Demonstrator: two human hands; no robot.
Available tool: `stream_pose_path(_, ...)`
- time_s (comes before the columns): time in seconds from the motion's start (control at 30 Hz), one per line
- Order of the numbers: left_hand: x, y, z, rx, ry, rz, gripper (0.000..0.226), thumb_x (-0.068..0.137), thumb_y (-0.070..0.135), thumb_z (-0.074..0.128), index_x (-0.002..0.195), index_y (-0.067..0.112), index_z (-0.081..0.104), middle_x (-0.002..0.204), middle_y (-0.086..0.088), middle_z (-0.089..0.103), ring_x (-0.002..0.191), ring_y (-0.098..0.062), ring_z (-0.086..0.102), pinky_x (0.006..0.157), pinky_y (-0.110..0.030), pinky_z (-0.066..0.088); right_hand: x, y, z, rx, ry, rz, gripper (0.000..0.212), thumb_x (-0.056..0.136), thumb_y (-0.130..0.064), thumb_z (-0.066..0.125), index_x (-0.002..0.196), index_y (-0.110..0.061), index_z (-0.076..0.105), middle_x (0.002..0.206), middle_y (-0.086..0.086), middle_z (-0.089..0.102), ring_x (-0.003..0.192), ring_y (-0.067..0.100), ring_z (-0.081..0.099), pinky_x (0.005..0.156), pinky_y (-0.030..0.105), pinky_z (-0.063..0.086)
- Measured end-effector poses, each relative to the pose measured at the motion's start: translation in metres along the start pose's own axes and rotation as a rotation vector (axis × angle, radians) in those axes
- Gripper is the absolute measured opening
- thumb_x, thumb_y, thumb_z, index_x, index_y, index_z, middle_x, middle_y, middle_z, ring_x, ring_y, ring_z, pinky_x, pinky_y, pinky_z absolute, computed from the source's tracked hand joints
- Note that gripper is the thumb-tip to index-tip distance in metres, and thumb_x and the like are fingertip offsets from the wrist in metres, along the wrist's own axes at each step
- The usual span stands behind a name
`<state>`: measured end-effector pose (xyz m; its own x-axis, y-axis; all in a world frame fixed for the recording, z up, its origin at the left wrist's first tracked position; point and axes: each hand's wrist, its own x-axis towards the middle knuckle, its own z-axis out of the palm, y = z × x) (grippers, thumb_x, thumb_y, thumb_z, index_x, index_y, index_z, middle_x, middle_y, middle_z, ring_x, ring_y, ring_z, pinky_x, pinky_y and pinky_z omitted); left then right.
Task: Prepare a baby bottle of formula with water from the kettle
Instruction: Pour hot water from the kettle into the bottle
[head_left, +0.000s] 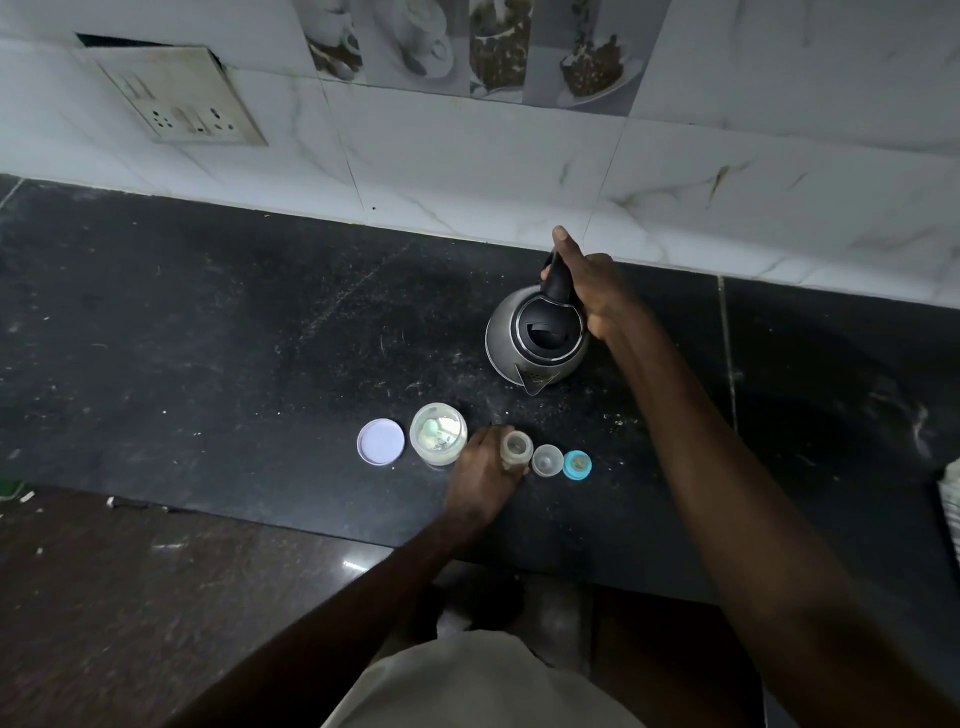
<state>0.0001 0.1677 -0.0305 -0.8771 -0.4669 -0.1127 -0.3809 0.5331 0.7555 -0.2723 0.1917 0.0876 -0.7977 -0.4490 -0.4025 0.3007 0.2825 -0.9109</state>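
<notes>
On the black stone counter (208, 338), near its front edge, the open baby bottle (516, 449) stands upright with its mouth facing up, and the left hand (480, 480) grips it from the near-left side, fingers curled round its body. Just right of the bottle sit a clear cap (547, 460) and a blue collar (577, 464), side by side and close together. Left of the hand is an open formula jar (438, 434) (something pale green lies inside, too blurred to name), with its round lid (381, 440) lying flat beside it. Farther back, toward the tiled wall, the steel kettle (537, 338) is upright with its black lid down and its spout pointing toward the bottle, well apart from it. The right hand (587, 286) is wrapped round the kettle's black handle on the far side. A socket plate (182, 98) is set in the wall at the upper left.
</notes>
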Motion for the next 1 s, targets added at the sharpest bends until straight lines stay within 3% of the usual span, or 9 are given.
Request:
stream_pose_path(0.17, 0.004, 0.003, 0.000, 0.000, 0.024, 0.013, 0.036, 0.079, 0.028, 0.082, 0.109, 0.024, 0.064, 0.106, 0.004, 0.067, 0.094, -0.015, 0.062, 0.080, -0.035, 0.052, -0.014, 0.008, -0.008, 0.039, 0.018, -0.047, 0.057, 0.087, -0.066, 0.069, 0.087, -0.009, 0.074, 0.080, 0.005, 0.073, 0.072, 0.018, 0.069, 0.081, 0.037, 0.058)
stream_pose_path(0.4, 0.002, 0.005, 0.000, -0.005, 0.041, 0.045, 0.032, 0.080, 0.025, 0.082, 0.107, 0.022, 0.065, 0.103, 0.006, 0.067, 0.092, -0.011, 0.060, 0.079, -0.034, 0.051, -0.029, 0.017, -0.006, 0.011, 0.012, -0.039, 0.055, 0.091, -0.062, 0.069, 0.078, -0.009, 0.072, 0.072, 0.004, 0.072, 0.068, 0.017, 0.068, 0.079, 0.034, 0.057)
stream_pose_path(0.7, 0.002, 0.006, -0.002, 0.000, 0.026, 0.060, 0.036, 0.080, 0.026, 0.083, 0.111, 0.021, 0.066, 0.106, 0.004, 0.068, 0.094, -0.012, 0.062, 0.080, -0.034, 0.054, -0.034, 0.024, 0.003, 0.027, 0.003, -0.055, 0.060, 0.090, -0.060, 0.071, 0.092, 0.000, 0.073, 0.077, 0.010, 0.069, 0.070, 0.018, 0.066, 0.077, 0.035, 0.057)
stream_pose_path(0.9, 0.001, 0.005, -0.002, 0.018, 0.021, 0.070, 0.038, 0.080, 0.027, 0.083, 0.113, 0.021, 0.065, 0.108, 0.003, 0.068, 0.095, -0.013, 0.063, 0.081, -0.037, 0.054, -0.039, 0.024, 0.007, 0.018, 0.004, -0.088, 0.051, 0.093, -0.053, 0.071, 0.082, -0.003, 0.073, 0.076, 0.008, 0.071, 0.067, 0.014, 0.067, 0.068, 0.027, 0.058)
stream_pose_path(1.0, 0.001, 0.004, -0.002, 0.023, 0.020, 0.073, 0.038, 0.081, 0.027, 0.082, 0.114, 0.021, 0.065, 0.109, 0.002, 0.068, 0.096, -0.014, 0.063, 0.081, -0.037, 0.054, -0.038, 0.029, 0.008, 0.019, -0.003, -0.091, 0.056, 0.091, -0.056, 0.072, 0.084, 0.000, 0.073, 0.077, 0.010, 0.072, 0.068, 0.016, 0.067, 0.072, 0.030, 0.058)
